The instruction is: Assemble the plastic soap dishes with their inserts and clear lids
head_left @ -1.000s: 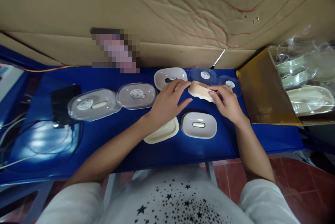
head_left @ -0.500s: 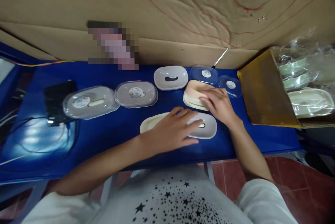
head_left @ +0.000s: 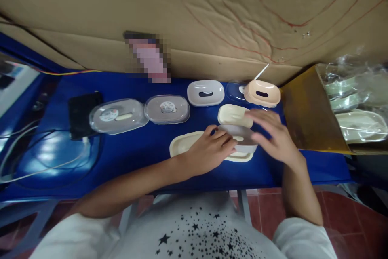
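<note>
My left hand [head_left: 209,152] has its fingers closed on the near-left edge of a grey slotted soap dish tray [head_left: 248,147]. That tray is tilted above a cream oval base [head_left: 242,157], with its slot showing. Beside its right end is my right hand [head_left: 277,137], fingers apart and slightly blurred; whether a fingertip touches the tray I cannot tell. Just behind lies another cream base [head_left: 230,114], partly under the right fingers. A third cream base [head_left: 183,145] is partly covered by my left hand. At the back right, a peach slotted tray [head_left: 254,87] rests over a clear lid.
Another grey slotted tray [head_left: 195,95] lies at the back beside a clear lid [head_left: 233,92]. Two lidded grey dishes [head_left: 178,117] stand to the left, near a black device [head_left: 83,109] with cables. A cardboard box [head_left: 303,117] of bagged dishes stands right.
The peach tray has moved from a cream base to the back right, out of my right hand. My left hand has gripped and tilted the near grey tray; my right hand came toward it.
</note>
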Action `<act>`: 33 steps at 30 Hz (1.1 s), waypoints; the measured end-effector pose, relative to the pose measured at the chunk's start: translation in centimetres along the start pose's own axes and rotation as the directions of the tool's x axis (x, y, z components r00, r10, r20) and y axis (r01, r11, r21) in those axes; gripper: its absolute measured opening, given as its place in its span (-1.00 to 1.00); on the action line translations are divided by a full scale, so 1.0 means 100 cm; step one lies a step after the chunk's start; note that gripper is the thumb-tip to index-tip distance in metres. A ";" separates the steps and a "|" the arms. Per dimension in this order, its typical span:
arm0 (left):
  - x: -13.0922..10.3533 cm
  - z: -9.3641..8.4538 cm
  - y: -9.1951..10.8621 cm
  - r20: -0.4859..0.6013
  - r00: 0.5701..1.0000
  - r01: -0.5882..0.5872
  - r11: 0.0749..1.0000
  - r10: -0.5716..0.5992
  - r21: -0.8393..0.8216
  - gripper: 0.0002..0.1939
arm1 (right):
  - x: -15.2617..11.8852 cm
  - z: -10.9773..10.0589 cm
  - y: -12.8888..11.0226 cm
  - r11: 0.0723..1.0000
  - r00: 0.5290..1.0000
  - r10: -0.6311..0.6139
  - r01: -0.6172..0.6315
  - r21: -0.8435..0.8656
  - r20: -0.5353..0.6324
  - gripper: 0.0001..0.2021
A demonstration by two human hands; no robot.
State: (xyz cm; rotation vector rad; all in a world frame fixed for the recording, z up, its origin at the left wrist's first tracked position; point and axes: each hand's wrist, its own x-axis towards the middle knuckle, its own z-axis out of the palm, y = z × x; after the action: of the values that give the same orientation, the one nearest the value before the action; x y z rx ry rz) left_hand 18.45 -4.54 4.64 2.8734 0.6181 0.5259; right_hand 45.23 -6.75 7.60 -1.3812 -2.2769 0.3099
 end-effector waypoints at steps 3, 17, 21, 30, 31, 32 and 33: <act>-0.003 -0.011 -0.009 -0.121 0.992 0.029 0.999 -0.031 -0.018 -0.82 | -0.016 -0.001 -0.028 0.993 0.979 -0.111 0.103 0.055 0.169 -0.43; -0.101 -0.054 -0.100 -0.020 0.874 0.483 0.865 -0.485 0.139 -0.47 | -0.001 0.025 0.033 0.924 0.980 0.003 -0.080 -0.375 -0.201 -0.34; -0.078 -0.048 -0.087 -0.043 0.939 0.342 0.940 -0.341 0.014 -0.58 | 0.025 0.045 -0.014 0.975 0.991 -0.132 0.132 -0.177 0.015 -0.27; -0.079 -0.036 -0.053 -0.189 0.950 0.256 0.967 -0.250 0.007 -0.69 | 0.062 0.069 -0.025 0.994 0.993 -0.108 0.108 0.002 -0.043 -0.63; -0.086 -0.036 -0.050 -0.149 0.957 0.256 0.966 -0.249 0.030 -0.70 | 0.058 0.061 -0.021 0.996 0.984 -0.089 0.089 -0.007 -0.152 -0.65; -0.091 -0.035 -0.048 -0.101 0.964 0.253 0.966 -0.247 0.056 -0.69 | 0.054 0.052 -0.016 0.998 0.960 -0.067 0.060 -0.031 -0.272 -0.66; -0.096 -0.033 -0.048 -0.056 0.968 0.250 0.965 -0.246 0.083 -0.66 | 0.050 0.043 -0.010 0.998 0.927 -0.040 0.016 -0.069 -0.374 -0.67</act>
State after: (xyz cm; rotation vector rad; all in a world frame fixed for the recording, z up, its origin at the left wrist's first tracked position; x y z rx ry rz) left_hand 7.31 -4.01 3.73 2.8120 1.0170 0.5381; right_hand 40.41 -2.64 5.63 -1.3078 -1.9995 -0.0392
